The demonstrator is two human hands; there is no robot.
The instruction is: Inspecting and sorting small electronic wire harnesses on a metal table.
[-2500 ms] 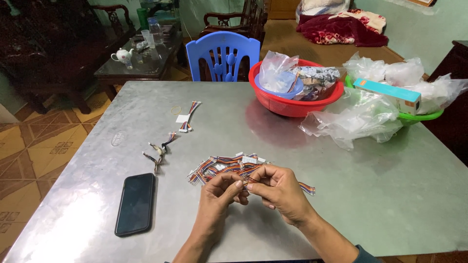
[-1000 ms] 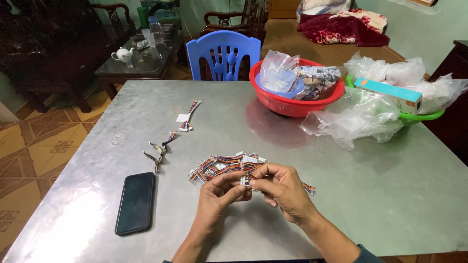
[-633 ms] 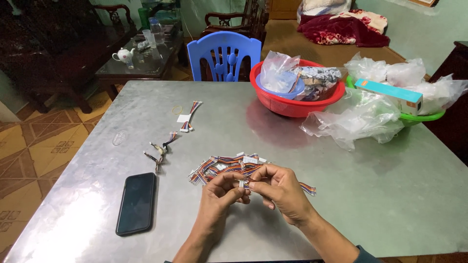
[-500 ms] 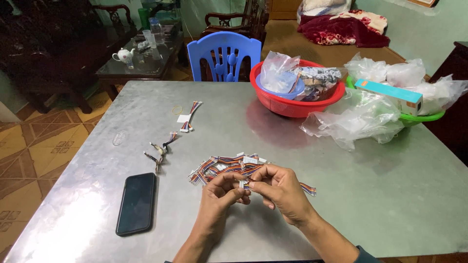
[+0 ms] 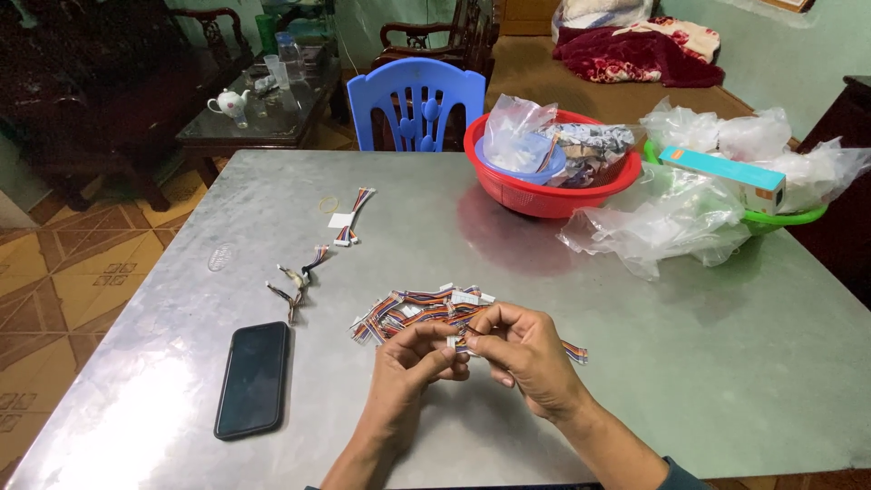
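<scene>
Nothing has moved: both hands [image 5: 467, 349] still pinch a small connector [image 5: 456, 342], its wires trailing right.

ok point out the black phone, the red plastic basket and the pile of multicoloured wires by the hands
black phone [image 5: 253, 379], head view, middle of its dark screen
red plastic basket [image 5: 535, 196], head view, front wall
pile of multicoloured wires [image 5: 413, 310], head view, middle of the bundle

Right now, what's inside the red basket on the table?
The red basket holds a clear plastic bag over a blue bowl, plus a crumpled printed bag. Whatever lies beneath them on the basket's bottom is covered.
</scene>
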